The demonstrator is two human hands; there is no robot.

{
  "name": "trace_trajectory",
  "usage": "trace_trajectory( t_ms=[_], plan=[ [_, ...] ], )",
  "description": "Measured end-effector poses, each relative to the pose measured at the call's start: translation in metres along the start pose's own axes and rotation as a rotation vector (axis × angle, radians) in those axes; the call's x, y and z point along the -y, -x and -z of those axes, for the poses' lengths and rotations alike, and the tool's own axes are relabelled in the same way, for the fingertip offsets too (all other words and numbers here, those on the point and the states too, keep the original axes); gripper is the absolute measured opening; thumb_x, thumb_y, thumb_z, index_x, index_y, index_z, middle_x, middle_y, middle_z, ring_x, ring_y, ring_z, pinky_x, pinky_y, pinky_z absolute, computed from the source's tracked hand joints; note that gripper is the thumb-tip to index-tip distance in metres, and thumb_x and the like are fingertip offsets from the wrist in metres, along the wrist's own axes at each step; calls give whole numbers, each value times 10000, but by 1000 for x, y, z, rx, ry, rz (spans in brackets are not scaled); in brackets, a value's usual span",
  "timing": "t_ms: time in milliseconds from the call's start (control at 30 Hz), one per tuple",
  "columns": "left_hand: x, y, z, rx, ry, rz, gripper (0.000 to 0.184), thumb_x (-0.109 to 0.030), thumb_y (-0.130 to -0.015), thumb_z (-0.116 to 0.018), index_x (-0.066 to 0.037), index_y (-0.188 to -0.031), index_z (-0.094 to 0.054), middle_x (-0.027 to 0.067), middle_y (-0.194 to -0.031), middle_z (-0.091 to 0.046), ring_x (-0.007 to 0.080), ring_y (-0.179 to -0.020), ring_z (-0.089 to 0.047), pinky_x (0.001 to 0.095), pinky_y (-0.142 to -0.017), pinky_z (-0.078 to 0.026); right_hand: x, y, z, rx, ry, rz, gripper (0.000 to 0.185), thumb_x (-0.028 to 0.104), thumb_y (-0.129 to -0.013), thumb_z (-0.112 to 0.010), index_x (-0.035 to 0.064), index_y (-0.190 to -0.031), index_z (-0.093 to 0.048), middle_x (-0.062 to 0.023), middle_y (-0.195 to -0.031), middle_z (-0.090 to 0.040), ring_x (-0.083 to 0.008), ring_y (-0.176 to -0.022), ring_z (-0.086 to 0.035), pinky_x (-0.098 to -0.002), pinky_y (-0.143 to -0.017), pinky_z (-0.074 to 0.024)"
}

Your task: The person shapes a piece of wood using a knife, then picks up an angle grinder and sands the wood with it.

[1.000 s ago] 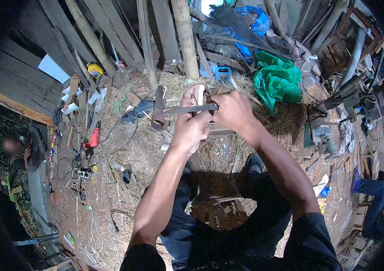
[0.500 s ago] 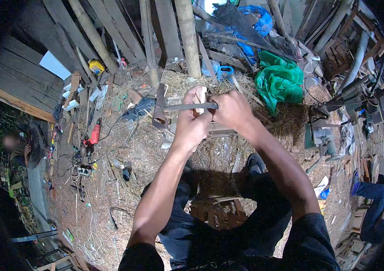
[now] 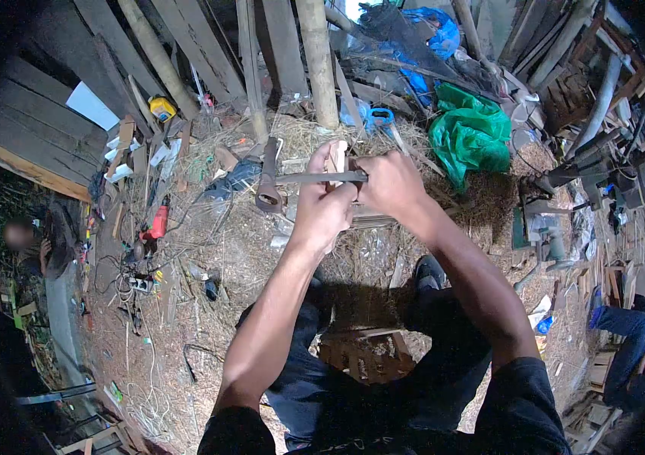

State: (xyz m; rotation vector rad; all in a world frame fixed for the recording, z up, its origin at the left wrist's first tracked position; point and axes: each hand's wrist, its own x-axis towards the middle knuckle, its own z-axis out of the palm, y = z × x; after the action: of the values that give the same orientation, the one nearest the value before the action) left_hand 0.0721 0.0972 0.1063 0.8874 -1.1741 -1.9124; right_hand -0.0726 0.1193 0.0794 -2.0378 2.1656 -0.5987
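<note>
Fingers of left hand (image 3: pixel 321 214) wrapping snugly round pale wood piece (image 3: pixel 339 156); fingers of right hand (image 3: pixel 391 186) curling tight round dark end of grey blade (image 3: pixel 311 179). Wood showing light, narrow, top pointing toward 12 o'clock. Blade running long, thin, straight, out at 9 o'clock from right hand, crossing wood; contact unclear. Wood standing between left fingers and thumb, at 10 o'clock from right hand. Brown holed piece (image 3: pixel 269 180) resting at 9 o'clock from left hand.

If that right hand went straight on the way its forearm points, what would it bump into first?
Probably the pale, narrow wooden piece in the bare left hand, just ahead of the bare right hand; depth is hard to judge here.
</note>
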Motion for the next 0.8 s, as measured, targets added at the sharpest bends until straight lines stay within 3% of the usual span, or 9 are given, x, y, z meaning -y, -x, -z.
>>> trace_trajectory(
  t_ms=[267, 467, 667, 733, 800],
  plan=[
    [5, 15, -4, 45, -12, 66, 689, 102, -791, -455, -106, -1426, -286, 13, -837, -513, 39, -482, -402, 212, -355, -277, -38, -8, -17, 61, 24, -94, 214, 198, -708, -625, 65, -856, -704, -204, -737, -665, -384, -712, -669, -465, -683, -555],
    [0, 7, 1, 34, 52, 50, 673, 84, -787, -465, -124, -1408, -309, 20, -854, -515, 38, -482, -395, 205, -357, -260, 6, 5, 4, 66, -64, -45, 204, 203, -703, -628, 52, -818, -702, -225, -735, -657, -388, -717, -669, -474, -678, -551],
    [6, 21, -4, 78, 23, 69, 701, 97, -765, -447, -106, -1417, -289, 13, -835, -485, 47, -487, -383, 211, -362, -265, -25, 0, 3, -31, 1, -148, 198, 204, -689, -636, 64, -811, -704, -226, -738, -657, -389, -726, -668, -477, -697, -549],
    [11, 23, -11, 35, 1, 89, 722, 84, -759, -454, -123, -1432, -294, 27, -904, -502, 55, -512, -415, 196, -363, -283, -24, 3, 7, 34, -1, -157, 193, 193, -683, -628, 63, -804, -703, -220, -733, -659, -390, -727, -667, -476, -703, -549],
    [10, 21, -9, 37, -2, 39, 709, 81, -767, -455, -124, -1427, -300, 22, -873, -507, 52, -490, -398, 198, -357, -279, -18, 6, 13, 57, -9, -153, 189, 193, -681, -626, 71, -802, -705, -213, -730, -660, -388, -723, -667, -476, -701, -549]
  ],
)
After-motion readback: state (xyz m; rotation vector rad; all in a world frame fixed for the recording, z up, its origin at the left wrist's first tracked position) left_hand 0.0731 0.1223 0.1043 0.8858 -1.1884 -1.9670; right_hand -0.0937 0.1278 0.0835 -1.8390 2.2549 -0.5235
